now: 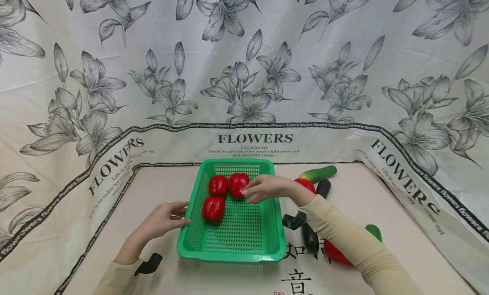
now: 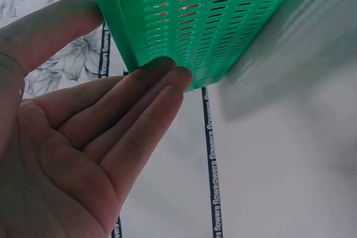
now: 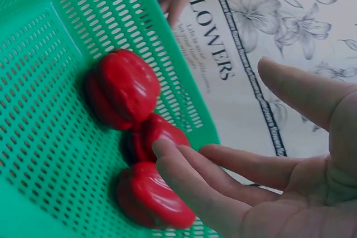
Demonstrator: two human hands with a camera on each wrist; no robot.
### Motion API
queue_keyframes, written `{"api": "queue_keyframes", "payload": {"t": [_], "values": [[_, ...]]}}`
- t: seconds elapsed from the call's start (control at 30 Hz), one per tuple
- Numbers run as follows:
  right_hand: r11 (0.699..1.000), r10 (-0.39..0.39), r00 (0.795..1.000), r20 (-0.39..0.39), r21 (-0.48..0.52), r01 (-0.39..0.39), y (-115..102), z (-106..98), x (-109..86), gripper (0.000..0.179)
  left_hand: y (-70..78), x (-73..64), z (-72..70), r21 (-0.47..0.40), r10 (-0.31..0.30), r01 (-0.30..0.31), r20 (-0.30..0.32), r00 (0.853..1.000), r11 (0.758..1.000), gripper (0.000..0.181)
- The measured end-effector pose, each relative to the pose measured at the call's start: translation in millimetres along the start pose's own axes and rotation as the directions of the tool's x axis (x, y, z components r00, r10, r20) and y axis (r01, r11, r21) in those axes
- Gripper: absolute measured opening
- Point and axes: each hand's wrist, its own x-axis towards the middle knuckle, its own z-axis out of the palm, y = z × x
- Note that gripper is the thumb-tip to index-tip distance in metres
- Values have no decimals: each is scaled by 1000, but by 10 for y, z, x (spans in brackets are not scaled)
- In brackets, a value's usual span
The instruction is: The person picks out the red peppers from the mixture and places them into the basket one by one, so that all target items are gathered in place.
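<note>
A green perforated plastic basket (image 1: 229, 257) stands on the table in the head view. Three red bell peppers lie in it: one at the back left (image 1: 218, 186), one at the back middle (image 1: 237, 182) and one nearer the left wall (image 1: 213, 210). My left hand (image 1: 164, 220) is at the basket's left side, thumb at the rim and fairly straight fingers against the outer wall (image 2: 184, 20). Above the basket's right part, my right hand (image 1: 267, 187) reaches in from the right. Its fingers are spread and hold nothing, with fingertips overlapping the peppers in the right wrist view.
Right of the basket lie a cucumber (image 1: 318, 173), two dark eggplants, one behind (image 1: 324, 187) and one in front (image 1: 310, 239), and more red peppers (image 1: 338, 253) partly hidden by my right sleeve. A green vegetable end (image 1: 373, 232) shows beyond it. Flower-printed cloth (image 1: 252, 99) hangs behind.
</note>
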Motion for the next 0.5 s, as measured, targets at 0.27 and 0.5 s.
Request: {"api": "queue_keyframes", "payload": {"t": [0.27,0.5], "values": [[998,-48,999,10,-48,48,8,-153,-264,57,5,-16,-17,4,8,-8,1,1000,1000,61],[995,-78,997,-12,-70,77,71,-254,-486,57,-4,-15,-16,15,13,-12,-3,1000,1000,61]]}}
